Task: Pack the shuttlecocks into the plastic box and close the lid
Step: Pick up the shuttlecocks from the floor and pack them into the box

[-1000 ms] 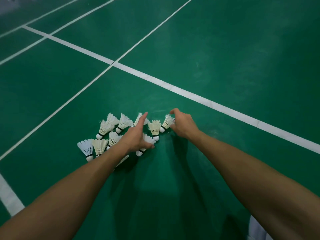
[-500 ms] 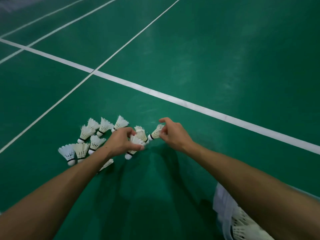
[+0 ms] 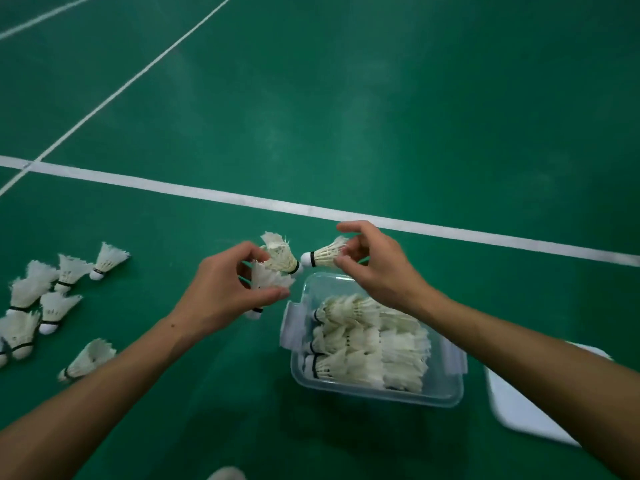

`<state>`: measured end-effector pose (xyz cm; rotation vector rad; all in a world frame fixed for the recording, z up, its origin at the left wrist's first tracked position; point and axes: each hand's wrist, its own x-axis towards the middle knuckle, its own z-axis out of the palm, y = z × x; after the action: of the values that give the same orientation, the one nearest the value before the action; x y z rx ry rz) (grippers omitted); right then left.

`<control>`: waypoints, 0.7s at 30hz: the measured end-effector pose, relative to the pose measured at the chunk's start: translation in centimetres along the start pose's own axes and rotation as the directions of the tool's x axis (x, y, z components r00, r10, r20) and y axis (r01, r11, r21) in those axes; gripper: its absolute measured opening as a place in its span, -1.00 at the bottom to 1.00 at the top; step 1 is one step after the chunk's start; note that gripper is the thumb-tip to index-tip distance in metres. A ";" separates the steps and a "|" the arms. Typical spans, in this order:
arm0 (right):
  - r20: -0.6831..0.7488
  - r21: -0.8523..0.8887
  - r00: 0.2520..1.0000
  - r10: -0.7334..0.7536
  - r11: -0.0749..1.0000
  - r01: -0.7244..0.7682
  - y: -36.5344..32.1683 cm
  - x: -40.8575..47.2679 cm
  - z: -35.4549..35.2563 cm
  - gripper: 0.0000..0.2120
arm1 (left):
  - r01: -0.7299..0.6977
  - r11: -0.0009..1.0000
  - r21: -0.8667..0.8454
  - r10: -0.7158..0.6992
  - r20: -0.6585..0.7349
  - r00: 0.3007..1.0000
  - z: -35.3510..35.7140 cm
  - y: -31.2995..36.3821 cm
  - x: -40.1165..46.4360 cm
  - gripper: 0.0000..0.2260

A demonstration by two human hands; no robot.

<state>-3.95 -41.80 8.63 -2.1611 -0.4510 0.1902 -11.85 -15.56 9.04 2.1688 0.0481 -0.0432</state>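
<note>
1. head view: a clear plastic box (image 3: 375, 393) stands open on the green court floor (image 3: 415, 116), lower centre-right. its side latches hang loose.
2. inside the box, shuttlecocks lie on their sides in rows (image 3: 367, 344), corks toward the left wall, feathers toward the right. the rows fill most of the box; the count is hard to tell.
3. a white lid (image 3: 519, 410) lies flat on the floor just to the right of the box, partly hidden under the right forearm.
4. the left hand (image 3: 221, 292) hovers just left of the box's far left corner, fingers curled. its grip is closed around two shuttlecocks: an upper one (image 3: 280, 252) with its cork pointing right, and a lower one (image 3: 266, 278) with its cork pointing down below the palm.
5. the right hand (image 3: 377, 265) hangs above the far edge of the box. thumb and fingers pinch the feather end of a single shuttlecock (image 3: 323, 256), which lies level with its cork pointing left, nearly meeting the cork of the left hand's upper one.
6. both forearms reach in from the bottom corners of the view.
7. a loose cluster of shuttlecocks (image 3: 52, 296) lies on the floor to the far left, well apart from the box; one more (image 3: 86, 358) lies nearer the left forearm.
8. a white court line (image 3: 207, 194) runs across the floor beyond the hands.
</note>
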 end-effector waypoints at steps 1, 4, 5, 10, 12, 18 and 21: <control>-0.015 0.015 0.999 0.035 0.999 -0.034 0.4 -1.3 -0.9 -0.57 | -0.016 1.000 -0.016 0.016 0.026 1.000 0.8 0.8 -0.5 -0.54; -0.054 0.078 0.992 0.115 0.991 -0.111 2.0 -5.4 -2.7 -0.58 | -0.061 0.998 -0.003 0.061 0.085 0.995 3.5 2.1 -1.7 -0.53; -0.064 0.099 0.988 0.138 0.986 -0.131 2.5 -6.8 -3.0 -0.58 | -0.065 0.998 -0.002 0.065 0.107 0.992 4.4 2.3 -2.1 -0.54; -0.118 0.057 0.965 0.235 0.971 -0.230 5.6 -13.2 -4.6 -0.60 | -0.135 0.990 0.042 0.125 0.197 0.972 8.0 2.8 -3.1 -0.57; -0.114 -0.040 0.965 0.235 0.970 -0.241 6.5 -15.1 -5.6 -0.60 | -0.149 0.988 0.048 0.137 0.193 0.972 8.5 2.6 -3.0 -0.58; 0.034 -0.288 0.975 0.220 0.936 -0.201 7.0 -16.9 -5.2 -0.53 | -0.181 0.980 0.081 0.163 0.196 0.967 8.4 2.4 -3.1 -0.58; 0.095 -0.338 0.971 0.219 0.925 -0.176 7.0 -16.1 -4.1 -0.51 | -0.189 0.977 0.096 0.168 0.192 0.967 8.2 2.3 -3.1 -0.58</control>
<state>-15.82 -54.87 4.94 -2.5343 -0.3559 0.3957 -14.92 -23.66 6.47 2.2651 -0.2614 -0.1442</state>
